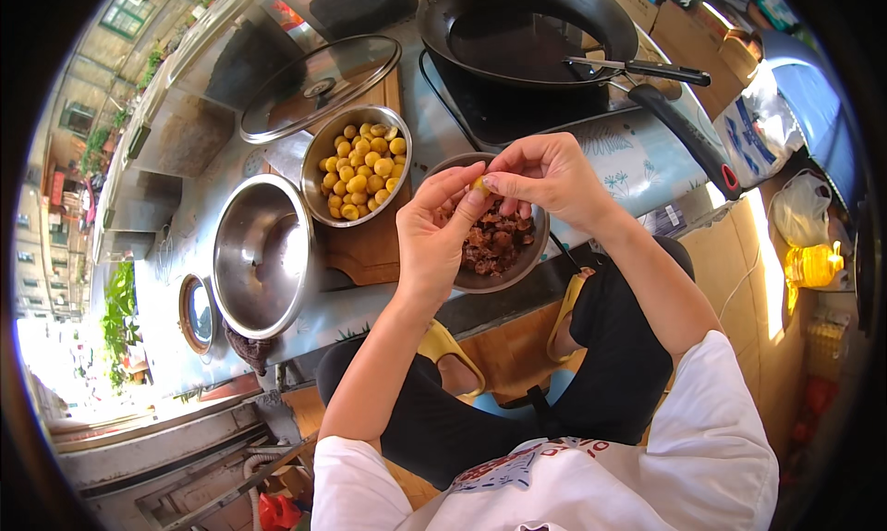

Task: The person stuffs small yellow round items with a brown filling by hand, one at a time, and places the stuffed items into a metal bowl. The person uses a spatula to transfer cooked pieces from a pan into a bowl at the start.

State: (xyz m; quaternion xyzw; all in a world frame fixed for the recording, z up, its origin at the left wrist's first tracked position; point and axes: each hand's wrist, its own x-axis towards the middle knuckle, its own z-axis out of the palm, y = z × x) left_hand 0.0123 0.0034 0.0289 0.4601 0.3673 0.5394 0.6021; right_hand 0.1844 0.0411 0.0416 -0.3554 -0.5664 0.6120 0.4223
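Over a round bowl [542, 243] of dark brown chopped filling [493, 248], which looks like meat, my two hands meet at the fingertips. My left hand [435, 236] pinches a small yellow food ball [479, 184] between thumb and fingers. From the other side, the thumb and fingers of my right hand [554, 184] press on the same ball. Fingers partly cover it, so its opening, if any, is hidden. Left of my hands, a steel bowl [314, 146] holds several similar yellow balls [360, 174]; at least one appears split.
A large wok [443, 53] sits on a black cooktop [527, 111], its handle [686, 139] jutting right. A knife-like utensil [665, 70] lies across its rim. A glass lid [326, 80], a wooden board [367, 257] and a larger steel bowl [260, 254] are on the left.
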